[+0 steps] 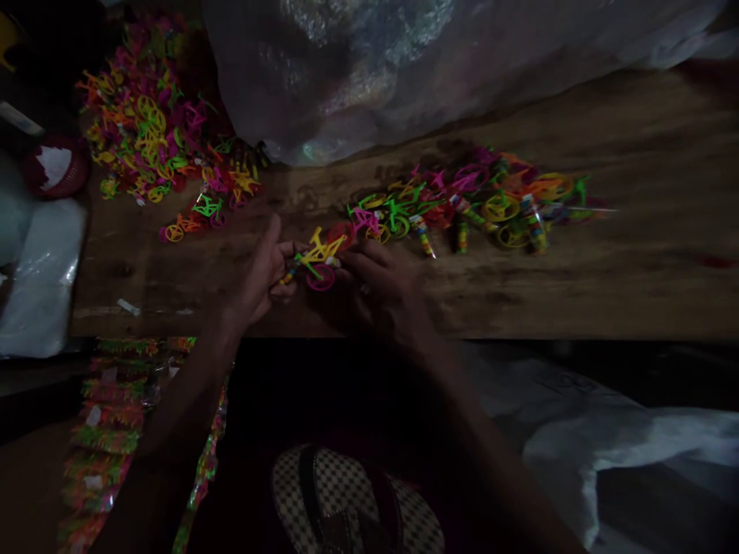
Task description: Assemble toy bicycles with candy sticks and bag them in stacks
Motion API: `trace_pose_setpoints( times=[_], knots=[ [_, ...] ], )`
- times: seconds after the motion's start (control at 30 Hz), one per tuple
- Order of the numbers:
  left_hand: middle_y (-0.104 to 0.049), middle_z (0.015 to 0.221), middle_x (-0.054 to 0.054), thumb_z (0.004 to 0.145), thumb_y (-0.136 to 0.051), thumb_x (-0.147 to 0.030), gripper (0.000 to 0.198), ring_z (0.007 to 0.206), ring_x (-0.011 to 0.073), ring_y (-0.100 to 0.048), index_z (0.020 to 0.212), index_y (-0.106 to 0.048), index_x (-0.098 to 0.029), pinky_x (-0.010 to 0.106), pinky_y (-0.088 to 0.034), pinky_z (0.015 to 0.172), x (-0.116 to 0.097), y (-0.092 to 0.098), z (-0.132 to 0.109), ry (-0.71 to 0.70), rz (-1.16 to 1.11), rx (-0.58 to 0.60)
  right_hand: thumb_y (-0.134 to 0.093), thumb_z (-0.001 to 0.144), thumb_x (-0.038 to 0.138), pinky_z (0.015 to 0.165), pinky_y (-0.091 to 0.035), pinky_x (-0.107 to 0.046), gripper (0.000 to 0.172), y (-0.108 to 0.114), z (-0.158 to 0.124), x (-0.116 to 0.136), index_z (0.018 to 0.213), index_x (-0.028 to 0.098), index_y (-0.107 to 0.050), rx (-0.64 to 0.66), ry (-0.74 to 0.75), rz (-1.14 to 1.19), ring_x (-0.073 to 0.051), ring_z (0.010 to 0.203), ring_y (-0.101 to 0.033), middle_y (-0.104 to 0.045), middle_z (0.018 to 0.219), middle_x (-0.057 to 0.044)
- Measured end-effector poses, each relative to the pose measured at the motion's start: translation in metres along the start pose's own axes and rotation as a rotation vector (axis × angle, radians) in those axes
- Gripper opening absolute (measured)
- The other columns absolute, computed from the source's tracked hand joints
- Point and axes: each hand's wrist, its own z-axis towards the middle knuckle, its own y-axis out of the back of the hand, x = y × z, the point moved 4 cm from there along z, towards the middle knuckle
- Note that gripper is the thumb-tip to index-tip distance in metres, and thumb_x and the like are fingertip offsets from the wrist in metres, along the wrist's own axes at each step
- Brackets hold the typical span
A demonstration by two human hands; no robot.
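Between my two hands, just above the table's near edge, is a small plastic toy bicycle (324,250) with a yellow frame, a green part and a pink wheel. My left hand (266,269) grips its left end, where a narrow tube of coloured pieces shows by the fingers. At the other end, the fingers of my right hand (378,273) are closed on the bicycle near a red wheel; their tips are partly hidden in the dim light. Right beyond my right hand begins a row of similar toy bicycles (398,215), some with tubes of coloured pieces attached.
A heap of toy bicycles (150,123) covers the wooden table's (635,292) far left. Clear plastic sheeting (358,92) lies along the back. Clear bags (43,277) and a red round container (55,168) sit left. Strips of packed toys (109,438) hang below; white sacking (635,438) lies lower right.
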Motion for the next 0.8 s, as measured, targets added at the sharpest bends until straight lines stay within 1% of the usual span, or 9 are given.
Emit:
trace_pose_setpoints(
  times=[0.1,0.2,0.3,0.4,0.47,0.53,0.6,0.73,0.8],
  knots=[
    [-0.046,0.054,-0.003,0.094,-0.048,-0.053,0.043,0.034,0.0025,-0.020,0.071,-0.052,-0.017,0.019,-0.016,0.038,0.006,-0.006,0.006,0.107,-0.089,0.080,-0.042,0.101,0.030,0.083,-0.052,-0.035,0.028,-0.003,0.003,0.002,0.114,0.023,-0.066,-0.002,-0.019,0.114,-0.022,0.099,-0.063,-0.066,0.104,-0.011],
    [-0.043,0.052,-0.005,0.090,-0.054,-0.038,0.030,0.035,0.0028,-0.023,0.069,-0.049,-0.017,0.017,-0.018,0.038,0.009,-0.005,0.007,0.082,-0.129,0.075,-0.044,0.101,0.031,0.082,-0.053,-0.035,0.027,-0.003,0.002,0.001,0.113,0.022,-0.066,0.005,-0.036,0.068,-0.023,0.099,-0.064,-0.066,0.105,-0.011],
    [-0.049,0.058,-0.004,0.085,-0.062,-0.042,0.028,0.037,0.0025,-0.025,0.075,-0.053,-0.017,0.017,-0.017,0.039,0.008,-0.003,0.002,0.013,-0.122,0.044,-0.048,0.098,0.027,0.081,-0.054,-0.035,0.026,0.002,-0.002,-0.002,0.118,0.024,-0.064,-0.033,-0.035,0.024,-0.023,0.103,-0.065,-0.066,0.117,-0.011],
    [-0.051,0.061,-0.004,0.081,-0.069,-0.050,0.034,0.038,0.0019,-0.024,0.080,-0.059,-0.017,0.018,-0.015,0.039,0.007,-0.004,-0.006,-0.098,-0.008,-0.022,-0.050,0.095,0.021,0.079,-0.053,-0.035,0.030,0.005,-0.005,-0.003,0.122,0.024,-0.064,-0.039,-0.018,-0.046,-0.024,0.104,-0.065,-0.066,0.119,-0.012],
    [-0.054,0.063,-0.004,0.077,-0.075,-0.044,0.031,0.043,0.0028,-0.032,0.081,-0.064,-0.016,0.017,-0.023,0.042,0.007,-0.007,-0.011,-0.238,0.133,-0.093,-0.049,0.095,0.019,0.077,-0.053,-0.035,0.032,0.004,-0.007,-0.001,0.122,0.023,-0.065,-0.022,-0.010,-0.095,-0.025,0.099,-0.065,-0.067,0.117,-0.011],
    [-0.060,0.070,-0.002,0.074,-0.079,-0.036,0.025,0.056,0.0056,-0.046,0.081,-0.067,-0.016,0.017,-0.035,0.051,0.009,-0.009,-0.013,-0.387,0.245,-0.175,-0.048,0.095,0.019,0.074,-0.052,-0.034,0.032,0.002,-0.009,0.000,0.122,0.022,-0.065,-0.012,-0.018,-0.140,-0.025,0.097,-0.065,-0.067,0.116,-0.011],
    [-0.064,0.075,-0.001,0.074,-0.079,-0.034,0.022,0.066,0.0081,-0.053,0.081,-0.069,-0.016,0.018,-0.041,0.061,0.013,-0.010,-0.013,-0.469,0.276,-0.238,-0.047,0.096,0.018,0.072,-0.051,-0.033,0.033,-0.001,-0.012,0.002,0.124,0.022,-0.064,-0.020,-0.032,-0.182,-0.024,0.095,-0.065,-0.067,0.115,-0.011],
    [-0.059,0.068,-0.003,0.072,-0.080,-0.035,0.023,0.063,0.0076,-0.049,0.076,-0.069,-0.015,0.019,-0.038,0.059,0.018,-0.013,-0.008,-0.454,0.235,-0.235,-0.047,0.096,0.018,0.067,-0.050,-0.031,0.032,-0.005,-0.015,0.002,0.123,0.023,-0.064,-0.061,-0.018,-0.241,-0.022,0.088,-0.065,-0.069,0.105,-0.010],
    [-0.058,0.067,-0.003,0.069,-0.082,-0.032,0.024,0.063,0.0072,-0.049,0.073,-0.067,-0.015,0.019,-0.037,0.058,0.017,-0.016,-0.006,-0.454,0.223,-0.237,-0.048,0.097,0.021,0.065,-0.050,-0.032,0.029,0.000,-0.015,-0.003,0.120,0.023,-0.066,-0.068,-0.007,-0.257,-0.023,0.087,-0.065,-0.069,0.102,-0.010]
  ],
)
